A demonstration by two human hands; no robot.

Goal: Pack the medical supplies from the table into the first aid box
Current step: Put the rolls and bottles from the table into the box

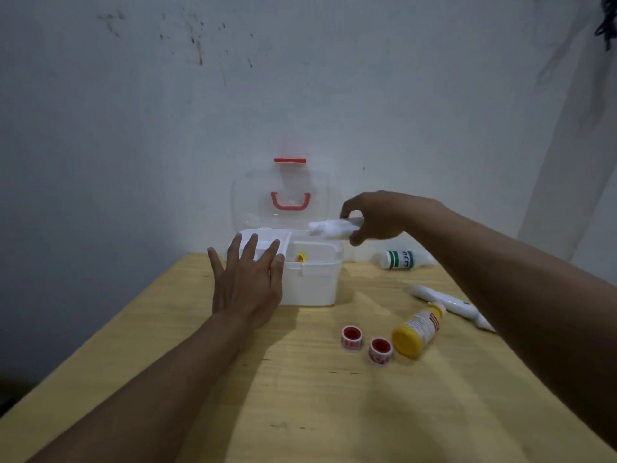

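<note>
A white first aid box point(309, 285) stands at the far end of the wooden table, its clear lid point(283, 198) with red handle raised against the wall. A small yellow item point(301, 258) lies inside. My right hand point(377, 217) hovers over the box's right rim, shut on a white wad of cotton point(329, 227). My left hand point(248, 282) rests flat, fingers spread, against the box's left front corner. On the table lie two red tape rolls point(351, 337) point(380, 350), a yellow-capped bottle point(419, 330), a white tube point(447, 304) and a green-striped white bottle point(399, 260).
The wooden table point(300, 396) runs up to a stained pale wall point(200, 95). Its left edge drops into dark floor. My right forearm crosses above the table's right side, over part of the white tube.
</note>
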